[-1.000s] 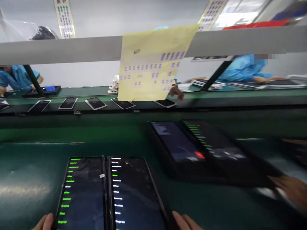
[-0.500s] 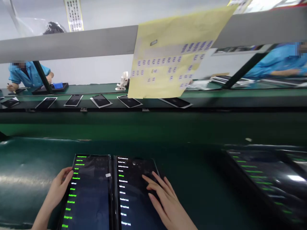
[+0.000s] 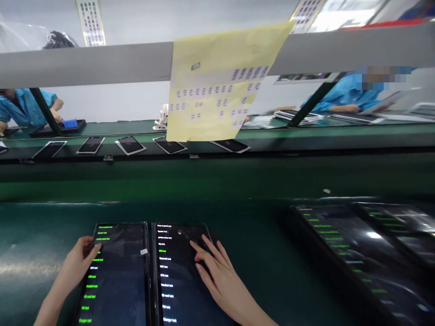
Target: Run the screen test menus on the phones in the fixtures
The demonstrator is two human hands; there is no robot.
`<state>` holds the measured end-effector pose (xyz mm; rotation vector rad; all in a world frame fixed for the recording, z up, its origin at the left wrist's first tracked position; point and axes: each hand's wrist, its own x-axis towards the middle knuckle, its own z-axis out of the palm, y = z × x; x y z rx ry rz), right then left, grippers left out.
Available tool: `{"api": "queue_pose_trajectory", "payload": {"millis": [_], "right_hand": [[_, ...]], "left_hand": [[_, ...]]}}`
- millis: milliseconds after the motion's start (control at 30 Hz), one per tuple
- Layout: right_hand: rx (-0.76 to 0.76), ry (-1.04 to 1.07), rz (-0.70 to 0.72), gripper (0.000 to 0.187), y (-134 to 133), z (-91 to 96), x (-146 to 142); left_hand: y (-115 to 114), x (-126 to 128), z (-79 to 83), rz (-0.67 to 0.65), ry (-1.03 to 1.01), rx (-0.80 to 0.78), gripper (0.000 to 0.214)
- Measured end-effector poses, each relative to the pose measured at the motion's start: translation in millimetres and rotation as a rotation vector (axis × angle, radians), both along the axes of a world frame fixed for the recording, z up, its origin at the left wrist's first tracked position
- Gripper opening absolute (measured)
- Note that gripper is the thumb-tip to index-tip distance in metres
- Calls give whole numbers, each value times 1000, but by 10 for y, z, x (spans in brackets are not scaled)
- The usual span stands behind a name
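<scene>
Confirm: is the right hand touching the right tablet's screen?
Touching. The head view shows the right hand with its fingers lying flat on the right tablet, on its lit screen, with no gap visible beneath them.

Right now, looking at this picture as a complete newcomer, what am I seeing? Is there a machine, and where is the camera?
No machine here: a person works with two bare hands, and the single camera sits on that person's head, looking forward and down. On the dark green bench mat lie two flat tablets side by side, screens lit with lists of text. The left hand is at the outer edge of the left black tablet, thumb on its screen; the right hand rests spread fingers on the right black tablet. Neither is lifted. Further right lie more dark tablets, blurred. Beyond runs a row of small dark phones, and a pale yellow paper sheet hangs from a grey shelf.
</scene>
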<state>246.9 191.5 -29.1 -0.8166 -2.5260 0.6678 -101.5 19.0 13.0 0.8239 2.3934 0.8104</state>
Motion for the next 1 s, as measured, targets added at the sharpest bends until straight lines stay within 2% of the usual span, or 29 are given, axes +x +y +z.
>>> {"api": "queue_pose_trajectory", "payload": {"millis": [133,200,267,333,400,500,567,667,767,867,1000], "right_hand": [[119,11,91,20,-136,-81,194],[117,28,111,19,-189,-107,289],[75,64,95,19,-168,-120,324],[10,134,17,19,-56,-126,286],[-68,195,-127,22,127,-133,197],[-222,187,-287,60,428,-143,41],[-352,133,-310,84,579,-139,-39],[-508,49,-289,101,703,-113,-99],[-594,29,-268,104,765,-89,-103],[-726,104,-301,95,839,-90,-97],[-942,405,-418,76,912,-39,-115]], "left_hand": [[-343,55,-93,-141,-120,-17,90],[-516,41,-138,-164,-182,-38,94],[-587,-5,-154,-164,-229,-58,99],[-522,-66,-130,-138,-286,-41,102],[-347,-126,-75,-58,-315,11,107],[-25,-204,13,56,-297,54,107],[142,-251,42,77,-339,78,102],[271,-317,32,105,-425,125,95],[306,-375,-13,103,-408,123,88],[313,-414,-74,106,-405,121,81],[282,-376,-114,274,-517,247,78]]}}
